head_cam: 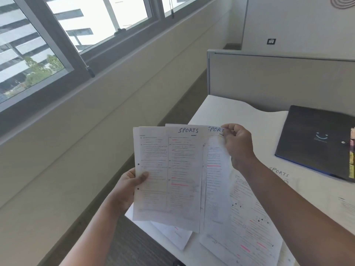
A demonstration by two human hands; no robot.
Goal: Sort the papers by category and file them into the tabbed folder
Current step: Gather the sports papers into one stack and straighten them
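Gripping a sheaf (169, 175) headed "SPORTS", the left hand (126, 189) clasps its edge; the right hand (238, 144) pinches another sheet (217, 169). Fine print is unreadable. Folder (315, 141) is cut off at the desk's (230, 110) right edge.

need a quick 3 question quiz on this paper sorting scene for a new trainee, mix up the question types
1. True or false: the left hand grips the white printed sheets by their left edge.
2. What handwritten word heads the sheet that the right hand pinches at its top corner?
3. Where is the dark tabbed folder? A: open in the left hand. B: closed on the white desk, to the right of the hands. C: on the window sill.

Key
1. True.
2. It reads SPORT before the fingers cover the rest, evidently SPORTS, like the front sheet.
3. B.
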